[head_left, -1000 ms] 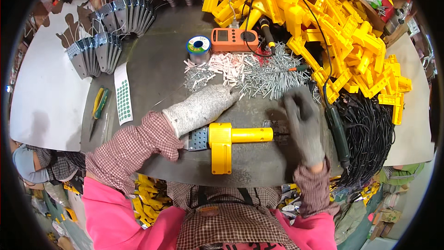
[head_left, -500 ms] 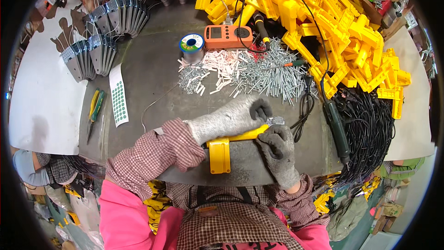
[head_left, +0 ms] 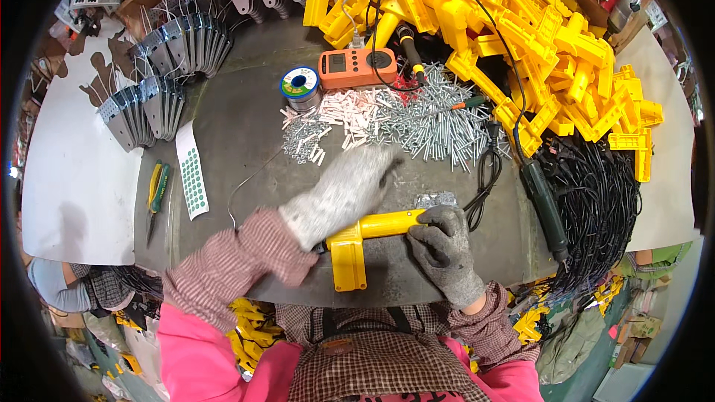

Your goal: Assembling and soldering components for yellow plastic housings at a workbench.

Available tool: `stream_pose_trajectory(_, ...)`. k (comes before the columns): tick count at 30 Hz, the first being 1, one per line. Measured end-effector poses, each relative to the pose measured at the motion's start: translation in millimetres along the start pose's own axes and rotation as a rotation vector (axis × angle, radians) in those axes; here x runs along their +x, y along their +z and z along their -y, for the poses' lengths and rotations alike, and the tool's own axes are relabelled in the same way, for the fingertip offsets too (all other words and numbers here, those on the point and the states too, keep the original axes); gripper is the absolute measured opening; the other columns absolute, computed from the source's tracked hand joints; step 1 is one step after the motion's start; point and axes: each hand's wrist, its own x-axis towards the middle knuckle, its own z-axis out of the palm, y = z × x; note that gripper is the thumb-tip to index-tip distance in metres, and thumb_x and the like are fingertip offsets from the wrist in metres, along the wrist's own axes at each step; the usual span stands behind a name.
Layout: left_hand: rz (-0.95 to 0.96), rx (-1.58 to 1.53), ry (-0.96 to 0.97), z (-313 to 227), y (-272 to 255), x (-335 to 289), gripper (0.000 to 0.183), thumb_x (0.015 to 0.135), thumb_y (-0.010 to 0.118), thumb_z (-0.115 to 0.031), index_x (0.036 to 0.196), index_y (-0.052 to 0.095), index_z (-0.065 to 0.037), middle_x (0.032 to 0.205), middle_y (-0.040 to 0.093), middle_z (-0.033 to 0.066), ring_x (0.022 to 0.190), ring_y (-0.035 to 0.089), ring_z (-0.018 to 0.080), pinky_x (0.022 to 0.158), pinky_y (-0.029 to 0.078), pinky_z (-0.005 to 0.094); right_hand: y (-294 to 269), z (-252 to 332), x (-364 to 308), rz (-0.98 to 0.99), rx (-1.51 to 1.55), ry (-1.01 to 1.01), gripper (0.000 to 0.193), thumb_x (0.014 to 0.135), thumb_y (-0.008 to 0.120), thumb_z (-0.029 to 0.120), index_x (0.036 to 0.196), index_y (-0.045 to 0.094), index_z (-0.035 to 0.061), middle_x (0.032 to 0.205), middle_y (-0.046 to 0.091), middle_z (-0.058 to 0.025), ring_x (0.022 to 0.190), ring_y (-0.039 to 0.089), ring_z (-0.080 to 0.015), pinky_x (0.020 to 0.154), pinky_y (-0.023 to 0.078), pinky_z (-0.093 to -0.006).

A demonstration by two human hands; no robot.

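A yellow plastic housing (head_left: 391, 222), with a long tube-like handle and a broad flat block (head_left: 347, 262) at its left end, lies at the near edge of the table. My right hand (head_left: 447, 253), in a grey glove, is closed round the handle's right end. Just beyond that end shows a small clear, shiny piece (head_left: 436, 199); whether it is joined to the housing I cannot tell. My left hand (head_left: 354, 182), in a whitish glove, passes over the table above the housing's left part. Motion smears its fingers, and what they hold, if anything, is hidden.
Beyond my hands lie loose screws (head_left: 436, 123), small white sleeves (head_left: 346, 112) and washers (head_left: 302, 138). Behind them are a solder spool (head_left: 301, 89) and an orange meter (head_left: 357, 67). Yellow housings (head_left: 551, 52) and black cables (head_left: 596, 208) pile up at right; pliers (head_left: 156, 190) lie left.
My left hand has drawn back leftward from the handle's right end and blurs. My right hand still grips that end. The view has shifted slightly.
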Motion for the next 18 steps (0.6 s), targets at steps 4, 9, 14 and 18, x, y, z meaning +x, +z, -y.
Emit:
stream_pose_trajectory(4, 0.001, 0.278, 0.006, 15, 17, 32, 0.023, 0.084, 0.059, -0.006, 0.105, 0.061, -0.001, 0.092, 0.065, 0.0223, 0.089, 0.065, 0.0373, 0.077, 0.053, 0.0468, 8, 2, 2, -0.040, -0.030, 0.050, 0.030, 0.076, 0.073, 0.000, 0.103, 0.062, 0.0072, 0.111, 0.059, -0.0106, 0.103, 0.057, -0.0334, 0.090, 0.044, -0.0451)
stream_pose_trajectory(9, -0.023, 0.300, 0.079, 20, 23, 34, 0.016, 0.079, 0.061, -0.007, 0.093, 0.063, 0.002, 0.088, 0.065, 0.0240, 0.082, 0.065, 0.0387, 0.073, 0.052, 0.0465, 9, 5, 5, 0.154, -0.050, 0.091, 0.044, 0.083, 0.068, 0.007, 0.126, 0.057, 0.0086, 0.128, 0.056, -0.0134, 0.118, 0.052, -0.0324, 0.100, 0.039, -0.0452)
stream_pose_trajectory(14, 0.209, -0.297, -0.093, 23, -31, -7, 0.015, 0.081, 0.064, -0.009, 0.091, 0.064, 0.002, 0.083, 0.067, 0.0125, 0.078, 0.064, 0.0204, 0.074, 0.051, 0.0345, 1, 4, 6, 0.162, -0.100, 0.125, 0.046, 0.084, 0.066, 0.006, 0.128, 0.057, 0.0070, 0.124, 0.057, -0.0137, 0.116, 0.053, -0.0322, 0.100, 0.039, -0.0442)
stream_pose_trajectory(18, 0.233, -0.622, -0.113, 54, -32, -59, 0.016, 0.086, 0.066, -0.009, 0.099, 0.065, 0.002, 0.092, 0.068, 0.0083, 0.090, 0.063, 0.0144, 0.084, 0.051, 0.0313, 4, 5, 9, 0.156, -0.118, 0.101, 0.043, 0.083, 0.066, 0.005, 0.125, 0.058, 0.0067, 0.122, 0.058, -0.0131, 0.114, 0.054, -0.0329, 0.100, 0.039, -0.0440)
